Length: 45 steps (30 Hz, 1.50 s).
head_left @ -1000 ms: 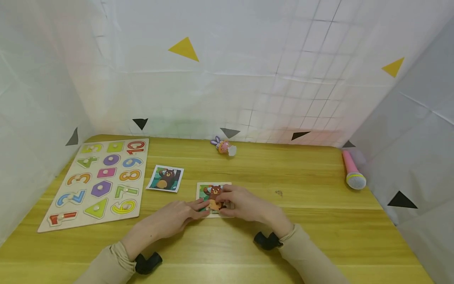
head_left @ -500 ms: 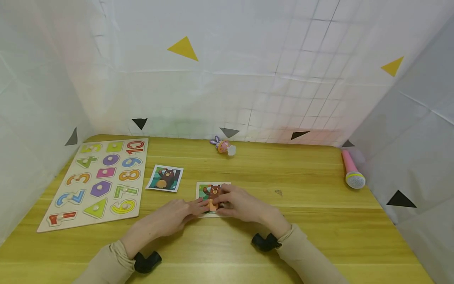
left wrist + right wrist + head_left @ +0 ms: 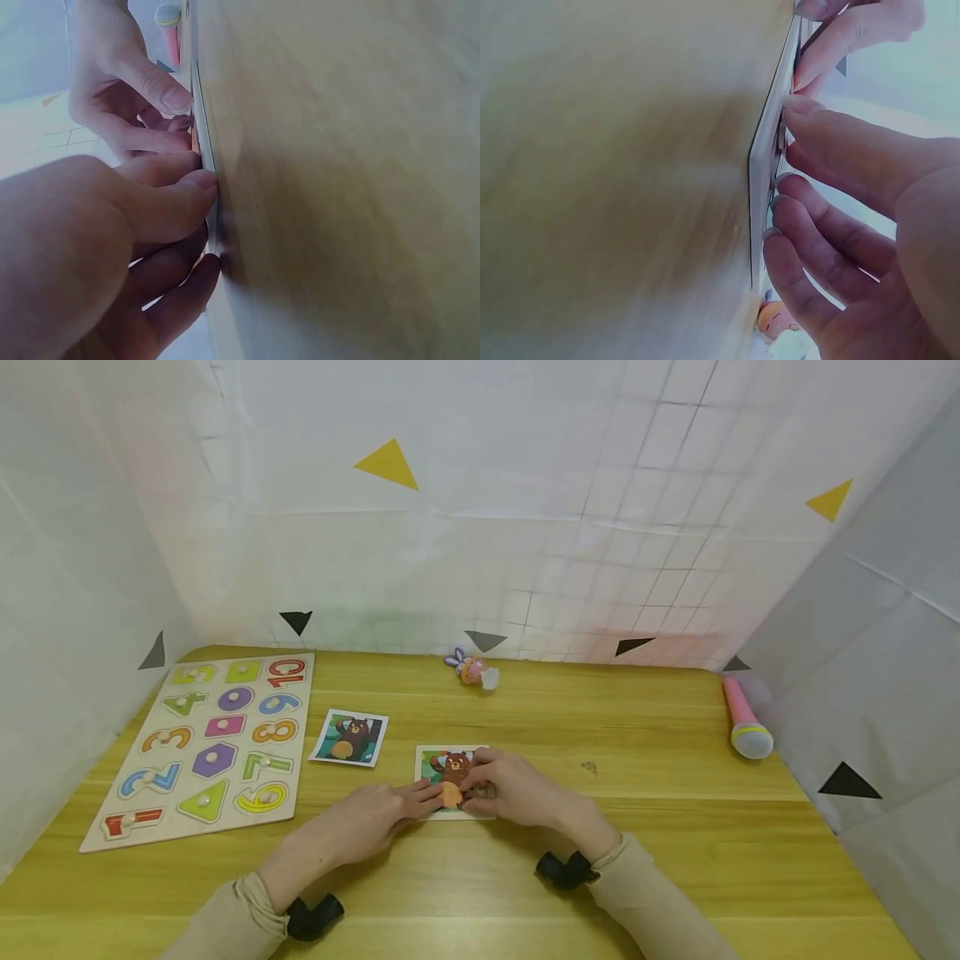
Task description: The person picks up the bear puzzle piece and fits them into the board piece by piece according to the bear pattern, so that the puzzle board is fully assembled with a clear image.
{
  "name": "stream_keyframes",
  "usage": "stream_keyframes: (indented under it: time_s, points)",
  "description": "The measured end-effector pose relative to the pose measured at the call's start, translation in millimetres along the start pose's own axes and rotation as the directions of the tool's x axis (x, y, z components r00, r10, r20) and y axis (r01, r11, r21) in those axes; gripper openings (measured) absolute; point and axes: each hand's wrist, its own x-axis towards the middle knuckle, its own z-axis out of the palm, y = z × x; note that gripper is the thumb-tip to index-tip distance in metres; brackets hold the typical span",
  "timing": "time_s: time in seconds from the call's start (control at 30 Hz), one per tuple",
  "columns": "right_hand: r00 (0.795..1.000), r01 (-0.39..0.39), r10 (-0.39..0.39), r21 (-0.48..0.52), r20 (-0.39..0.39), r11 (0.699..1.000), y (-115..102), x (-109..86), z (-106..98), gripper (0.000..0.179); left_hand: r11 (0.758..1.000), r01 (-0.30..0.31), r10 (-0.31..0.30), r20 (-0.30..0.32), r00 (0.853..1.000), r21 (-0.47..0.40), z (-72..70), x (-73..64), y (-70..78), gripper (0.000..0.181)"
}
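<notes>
A small, square wooden bear puzzle (image 3: 430,767) lies flat on the table, its thin edge showing in the right wrist view. My left hand (image 3: 381,810) rests its extended fingertips on the puzzle's lower left part. From the right, my right hand (image 3: 517,789) bends over the puzzle. Its thumb and fingertips pinch a thin puzzle piece (image 3: 781,139) just above the tray, mostly hidden by the fingers. Between the two hands shows the bear's orange belly (image 3: 451,795). A picture card (image 3: 349,739) with the same bear lies to the left of the puzzle.
At the left stands out a large number-and-shape peg board (image 3: 217,727), lying flat. A bunny-eared toy figure (image 3: 472,670) lies near the back wall. On the far right is a pink toy microphone (image 3: 746,722). White sheeting (image 3: 480,560) encloses the table.
My right hand's fingers have shifted slightly over the puzzle, and more of the orange belly shows than half a second ago. The left hand stays almost in place.
</notes>
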Motion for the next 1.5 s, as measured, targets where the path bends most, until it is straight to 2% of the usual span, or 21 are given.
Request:
stream_keyframes:
  time_s: [0.37,0.6,0.83,0.93,1.03,1.17,1.3,1.4,1.5]
  points:
    - [1.000,0.022,-0.022,-0.007,-0.001,1.000,2,0.5,1,0.016,0.999,0.005,-0.005,-0.005,1.000,0.050,1.0,-0.1,4.0,0.046]
    - [0.999,0.031,-0.031,0.009,-0.006,0.999,2,0.0,1,0.020,0.993,0.002,0.001,-0.024,1.000,0.119,0.4,-0.5,9.2,0.068]
    - [1.000,0.027,-0.027,0.030,0.001,0.999,1,-0.3,1,0.020,0.969,0.000,0.010,-0.043,0.999,0.246,1.0,2.0,20.5,0.054]
    - [1.000,0.026,-0.026,0.033,0.000,0.999,1,-0.1,1,0.019,0.964,-0.003,0.015,-0.042,0.999,0.265,1.8,2.1,23.2,0.051]
    - [1.000,0.029,-0.029,0.032,0.000,0.999,1,0.1,1,0.018,0.976,-0.018,0.028,-0.042,0.999,0.218,2.6,2.5,22.4,0.046]
    - [0.999,0.036,-0.036,0.025,-0.001,0.999,2,-0.1,0,0.016,0.998,-0.032,0.035,-0.056,0.998,0.060,3.9,5.0,16.2,0.040]
    - [0.999,0.032,-0.032,0.042,0.001,0.999,4,-3.6,-1,0.015,0.997,-0.046,0.041,-0.094,0.995,-0.058,6.7,9.1,7.8,0.038]
    - [0.999,0.037,-0.037,0.072,0.003,0.997,8,-10.1,-5,0.017,0.996,-0.059,0.051,-0.116,0.992,-0.068,8.7,11.4,3.8,0.036]
    - [1.000,0.024,-0.026,0.129,0.009,0.991,14,-21.4,-11,0.022,0.997,-0.066,0.061,-0.122,0.991,-0.042,9.9,13.1,2.4,0.036]
